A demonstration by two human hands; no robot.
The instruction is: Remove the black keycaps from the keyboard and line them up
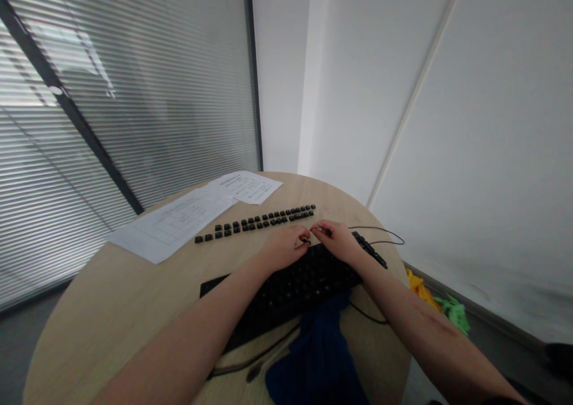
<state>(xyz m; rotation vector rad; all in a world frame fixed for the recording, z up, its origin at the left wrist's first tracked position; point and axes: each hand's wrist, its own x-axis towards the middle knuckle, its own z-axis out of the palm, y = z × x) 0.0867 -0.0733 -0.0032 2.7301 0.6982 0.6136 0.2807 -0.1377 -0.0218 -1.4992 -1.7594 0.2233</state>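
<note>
Fingers (302, 232) near keyboard (298, 285) (long axis slants away rightward).

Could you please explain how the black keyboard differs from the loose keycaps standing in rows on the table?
The keyboard is one large, long piece, while the keycaps are many small, separate pieces. The left forearm crosses over the keyboard and hides part of it; the rows of keycaps lie uncovered beyond it. Both are black and rest on the table.

two hands (284, 249), one keyboard (290, 285), two rows of keys (299, 215), one cloth (317, 357), one table (134, 309), at least two papers (179, 223)
</note>
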